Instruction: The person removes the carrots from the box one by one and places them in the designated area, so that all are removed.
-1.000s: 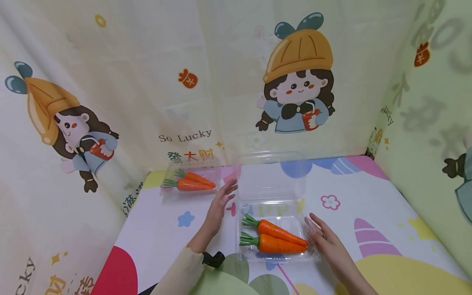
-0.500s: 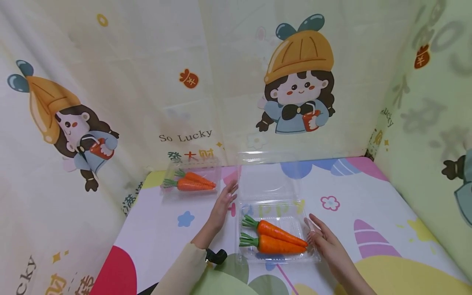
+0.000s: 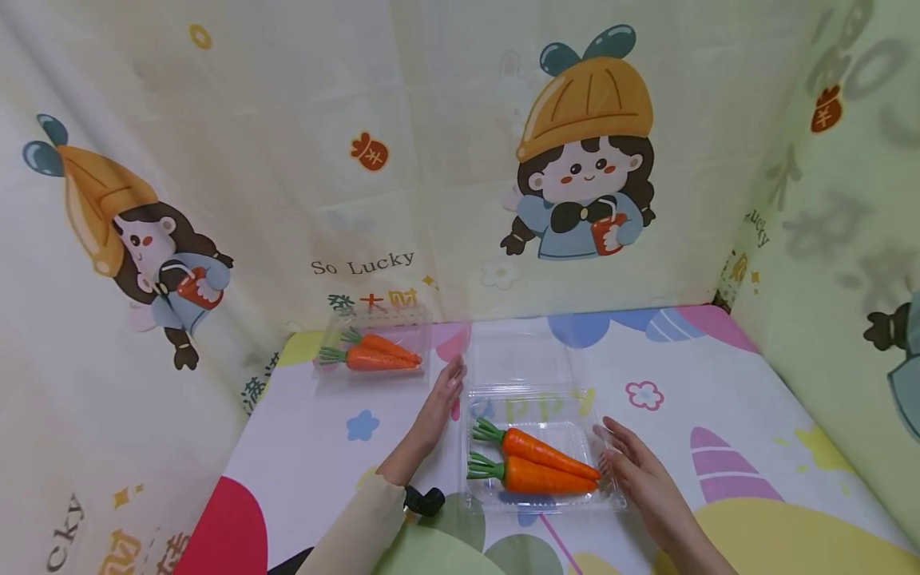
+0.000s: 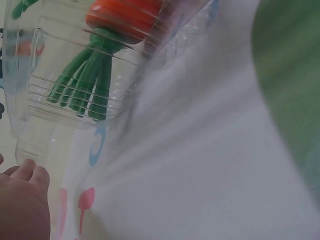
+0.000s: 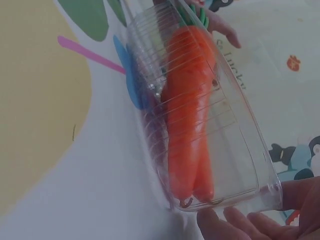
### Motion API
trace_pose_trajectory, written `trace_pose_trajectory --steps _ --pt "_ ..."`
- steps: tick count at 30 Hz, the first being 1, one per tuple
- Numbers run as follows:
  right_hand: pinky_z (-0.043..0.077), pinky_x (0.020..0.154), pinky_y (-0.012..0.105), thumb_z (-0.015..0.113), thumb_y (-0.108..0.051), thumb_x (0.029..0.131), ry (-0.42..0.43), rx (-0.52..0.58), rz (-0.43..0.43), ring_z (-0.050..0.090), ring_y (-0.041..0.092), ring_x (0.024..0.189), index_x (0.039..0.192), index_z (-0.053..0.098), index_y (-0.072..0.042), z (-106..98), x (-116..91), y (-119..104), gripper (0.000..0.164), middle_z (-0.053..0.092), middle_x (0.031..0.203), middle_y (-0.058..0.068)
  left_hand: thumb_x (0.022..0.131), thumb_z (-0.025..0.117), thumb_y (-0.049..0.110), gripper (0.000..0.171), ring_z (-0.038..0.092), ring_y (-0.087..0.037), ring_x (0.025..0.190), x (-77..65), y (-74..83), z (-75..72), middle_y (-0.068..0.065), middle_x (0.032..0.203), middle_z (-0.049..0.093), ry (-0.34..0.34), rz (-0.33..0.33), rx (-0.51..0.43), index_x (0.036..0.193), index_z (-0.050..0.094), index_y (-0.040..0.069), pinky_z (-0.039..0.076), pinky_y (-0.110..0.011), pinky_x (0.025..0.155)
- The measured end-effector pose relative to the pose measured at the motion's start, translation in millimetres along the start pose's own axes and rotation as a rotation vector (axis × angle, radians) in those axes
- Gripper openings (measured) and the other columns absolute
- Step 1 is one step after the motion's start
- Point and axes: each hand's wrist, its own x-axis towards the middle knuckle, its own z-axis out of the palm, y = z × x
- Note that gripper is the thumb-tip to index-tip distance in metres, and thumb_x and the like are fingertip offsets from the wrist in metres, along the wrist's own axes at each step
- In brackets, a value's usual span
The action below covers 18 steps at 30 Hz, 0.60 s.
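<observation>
From the head view, the near box (image 3: 546, 393) sits on the desk (image 3: 309, 447), its lid (image 3: 521, 363) open behind it. Inside, two carrots (image 3: 539, 477) lie side by side, tops leftward. The right grip (image 3: 640, 467) pinches the near box's right edge; the left grip (image 3: 437, 409), fingers outstretched, is beside the lid, touching or not I can't tell. Back left, the far box (image 3: 406, 321) holds two more carrots (image 3: 377, 362).

In the left wrist view, green tops (image 4: 87, 82) show through a ribbed wall.

In the right wrist view, the carrot tips point toward the right grip.
</observation>
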Motion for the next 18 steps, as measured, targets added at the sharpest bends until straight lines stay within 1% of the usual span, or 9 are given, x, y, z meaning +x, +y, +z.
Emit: trace_pose_trajectory --steps 2,4,7,10,14,16,18 --pt "0.045 0.092 0.009 0.051 -0.023 0.108 0.016 -0.017 -0.007 0.052 0.007 0.128 0.162 0.028 -0.012 0 0 0 0.06 0.037 0.163 0.02 0.109 0.026 0.032 0.065 0.015 -0.036 0.16 -0.8 -1.3 0.0 -0.022 0.172 0.009 -0.005 0.001 -0.014 0.164 0.01 0.002 0.014 -0.054 0.128" --pt "0.047 0.092 0.01 0.053 -0.022 0.107 0.024 -0.024 -0.015 0.054 0.012 0.125 0.162 0.03 -0.01 -1 1 1 0.06 0.041 0.158 0.022 0.109 0.026 0.033 0.065 0.015 -0.035 0.16 -0.6 -3.7 -0.6 -0.021 0.172 0.009 -0.011 -0.007 -0.015 0.165 0.009 0.002 0.013 -0.053 0.128" --pt "0.049 0.091 0.012 0.054 -0.019 0.106 0.031 -0.023 -0.018 0.057 0.008 0.115 0.16 0.032 -0.009 -3 2 1 0.06 0.046 0.151 0.022 0.11 0.026 0.035 0.066 0.014 -0.036 0.16 -1.2 -6.8 -1.1 -0.022 0.172 0.008 -0.022 -0.007 -0.02 0.165 0.009 0.002 0.012 -0.054 0.128" --pt "0.05 0.09 0.014 0.057 -0.016 0.105 0.035 -0.018 -0.022 0.056 0.007 0.107 0.159 0.033 -0.005 -5 3 0 0.061 0.05 0.14 0.021 0.11 0.026 0.037 0.066 0.014 -0.035 0.16 -2.6 -8.8 -1.2 -0.02 0.173 0.01 -0.026 -0.024 0.006 0.165 0.01 0.003 0.013 -0.052 0.128" --pt "0.051 0.086 0.017 0.059 -0.012 0.102 0.047 0.001 -0.007 0.054 0.011 0.1 0.158 0.035 -0.003 -6 5 -1 0.061 0.052 0.121 0.012 0.11 0.025 0.036 0.064 0.016 -0.034 0.16 -6.1 -8.0 0.5 -0.019 0.172 0.013 -0.023 -0.026 0.045 0.165 0.013 0.004 0.013 -0.052 0.128" --pt "0.053 0.084 0.018 0.059 -0.01 0.102 0.046 0.017 -0.006 0.054 0.011 0.098 0.157 0.036 -0.001 -7 6 -1 0.06 0.052 0.114 0.008 0.111 0.024 0.036 0.063 0.017 -0.035 0.159 -8.3 -7.0 1.4 -0.02 0.171 0.016 -0.018 -0.021 0.068 0.165 0.016 0.004 0.004 -0.053 0.129" --pt "0.054 0.083 0.019 0.06 -0.009 0.101 0.046 0.03 -0.004 0.055 0.011 0.096 0.156 0.037 0.0 -8 7 -1 0.06 0.054 0.111 0.007 0.111 0.024 0.039 0.062 0.02 -0.036 0.158 -11.1 -5.7 2.3 -0.019 0.17 0.022 -0.009 -0.032 0.111 0.164 0.02 0.006 -0.005 -0.057 0.127"
